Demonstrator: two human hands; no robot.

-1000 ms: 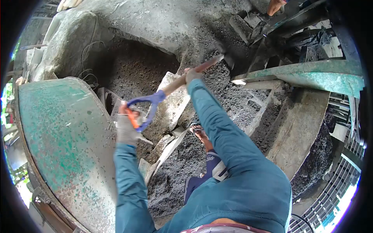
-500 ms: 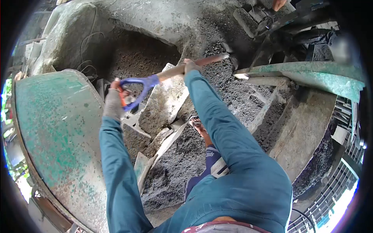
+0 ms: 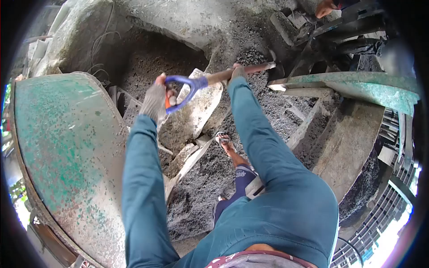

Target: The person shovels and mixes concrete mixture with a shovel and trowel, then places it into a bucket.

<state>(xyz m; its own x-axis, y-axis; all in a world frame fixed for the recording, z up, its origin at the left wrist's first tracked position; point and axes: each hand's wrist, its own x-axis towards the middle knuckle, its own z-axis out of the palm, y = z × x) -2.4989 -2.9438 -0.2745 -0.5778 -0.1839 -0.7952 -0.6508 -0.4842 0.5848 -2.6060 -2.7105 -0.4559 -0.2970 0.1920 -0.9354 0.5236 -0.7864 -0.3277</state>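
Note:
I hold a shovel (image 3: 216, 78) with both hands. Its wooden shaft runs to the right, and its blue D-shaped handle with an orange grip is at the left. My left hand (image 3: 156, 99), in a grey fingerless glove, is wrapped round the orange grip. Further along, my right hand (image 3: 237, 71) is closed on the shaft. Past a metal collar, the shovel's far end lies by dark gravel (image 3: 254, 53), and its blade is hard to make out in the shadow. Below the handle is a pale, rough slab (image 3: 210, 105).
A pit of brown soil (image 3: 161, 60) opens behind the handle. On the left curves a large green-painted metal sheet (image 3: 58, 143); a green metal rim (image 3: 348, 79) is at the right. Another person's hand (image 3: 325, 8) shows at the top right. My sandalled foot (image 3: 223, 138) stands on grey grit.
Both hands have moved to the right with the shovel, pushing its far end toward the dark gravel and shadow. My left hand has also risen. The other person's hand shows more.

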